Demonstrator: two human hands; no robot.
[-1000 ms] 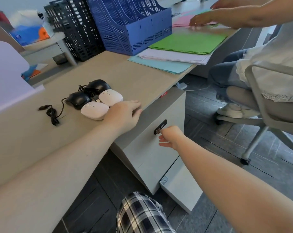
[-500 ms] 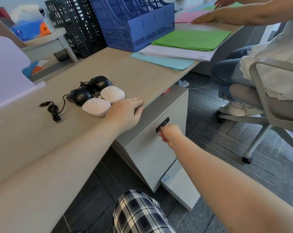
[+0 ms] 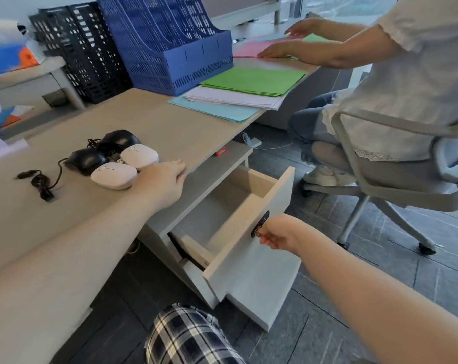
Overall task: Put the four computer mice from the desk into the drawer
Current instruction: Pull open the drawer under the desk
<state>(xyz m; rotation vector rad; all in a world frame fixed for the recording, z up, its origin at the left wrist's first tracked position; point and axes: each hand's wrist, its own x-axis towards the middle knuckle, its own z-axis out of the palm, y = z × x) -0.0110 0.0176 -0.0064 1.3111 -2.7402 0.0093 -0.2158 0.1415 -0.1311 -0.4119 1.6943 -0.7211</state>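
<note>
A blue file rack (image 3: pixel 170 46) and a black file rack (image 3: pixel 83 51) are standing at the back of the desk (image 3: pixel 170 122), with green paper (image 3: pixel 251 81) lying on a paper stack (image 3: pixel 233 98) beside them. A second person (image 3: pixel 395 74) is sitting on an office chair (image 3: pixel 395 179) to the right, hands on a pink sheet (image 3: pixel 251 48). Two white mice (image 3: pixel 114 175) and two black mice (image 3: pixel 87 159) are lying clustered on the desk, touching one another, their cables (image 3: pixel 40 183) trailing left. The left hand (image 3: pixel 162 179) is resting flat, fingers together, at the desk edge, touching the nearer white mouse. The right hand (image 3: pixel 273 233) is pinching the dark lock handle (image 3: pixel 260 223) on the front of the drawer (image 3: pixel 248 206), which is standing pulled open below the desk, arm reaching forward.
</note>
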